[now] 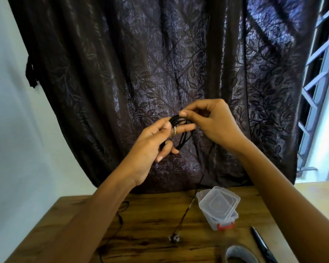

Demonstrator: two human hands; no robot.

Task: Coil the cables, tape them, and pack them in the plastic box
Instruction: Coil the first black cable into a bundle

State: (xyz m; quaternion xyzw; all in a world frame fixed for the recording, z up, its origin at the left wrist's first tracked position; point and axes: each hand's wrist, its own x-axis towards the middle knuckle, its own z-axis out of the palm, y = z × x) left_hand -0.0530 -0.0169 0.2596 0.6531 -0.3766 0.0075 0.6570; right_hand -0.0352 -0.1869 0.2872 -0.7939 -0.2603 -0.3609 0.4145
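Clearly we are at the coiling step. Our left hand is raised in front of the dark curtain, its fingers curled round a small bundle of loops of the black cable, with the metal plug lying between thumb and forefinger. Our right hand pinches the top of the same bundle with thumb and forefinger, its other fingers loosely bent.

The coil is not finished. A long tail hangs from our hands down to the table and ends in the earbuds, which rest on the wood near us. A second cable, thin and dark, lies loose on the left of the table, partly hidden by our left arm.

The plastic box sits to the right with its clear lid resting askew on top, so nothing appears packed yet. The tape roll and the scissors lie at the near right edge, untouched.

We judge the next move to be more winding: the right hand must draw up the hanging tail and lay it round the left hand's loops, keeping them even while the left hand grips them firmly. Only when the earbuds reach the coil can we free a hand for the tape.
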